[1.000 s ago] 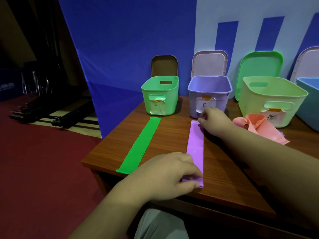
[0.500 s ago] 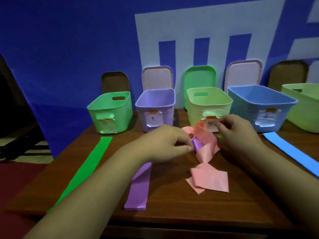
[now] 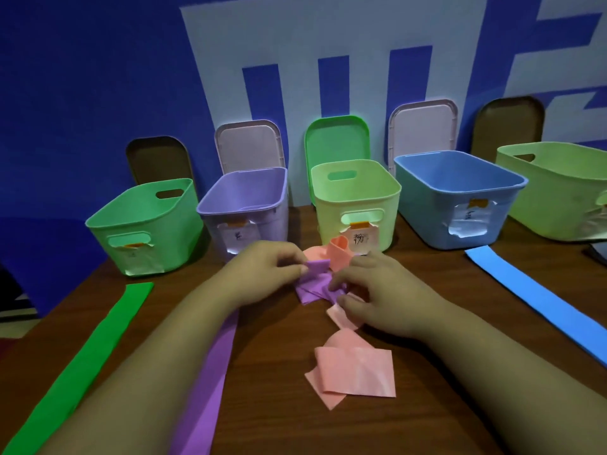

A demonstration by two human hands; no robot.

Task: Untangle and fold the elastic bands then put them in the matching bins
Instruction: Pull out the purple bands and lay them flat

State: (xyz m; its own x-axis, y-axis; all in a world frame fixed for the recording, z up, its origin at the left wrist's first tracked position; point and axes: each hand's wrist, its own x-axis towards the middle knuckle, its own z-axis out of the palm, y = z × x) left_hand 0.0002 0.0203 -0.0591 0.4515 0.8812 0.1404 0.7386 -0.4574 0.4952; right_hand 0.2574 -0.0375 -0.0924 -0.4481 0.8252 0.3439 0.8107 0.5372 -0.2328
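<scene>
A pink band (image 3: pixel 354 369) and a purple band (image 3: pixel 312 287) lie knotted together in the middle of the wooden table (image 3: pixel 269 382). My left hand (image 3: pixel 262 274) pinches a purple fold at the knot. My right hand (image 3: pixel 377 290) presses its fingers on the purple and pink bands just to the right. The purple band's long tail (image 3: pixel 213 372) runs toward me under my left forearm. A green band (image 3: pixel 82 369) lies flat at the left and a blue band (image 3: pixel 538 303) flat at the right.
Open bins stand in a row at the back: green (image 3: pixel 144 224), purple (image 3: pixel 246 208), pale green (image 3: pixel 354 201), blue (image 3: pixel 456 195) and another pale green (image 3: pixel 558 188). Their lids lean on the blue and white wall behind them.
My view has swung right and closer to the knot. My hands left the flat purple band and went to the tangle; more purple band is pulled out of it now.
</scene>
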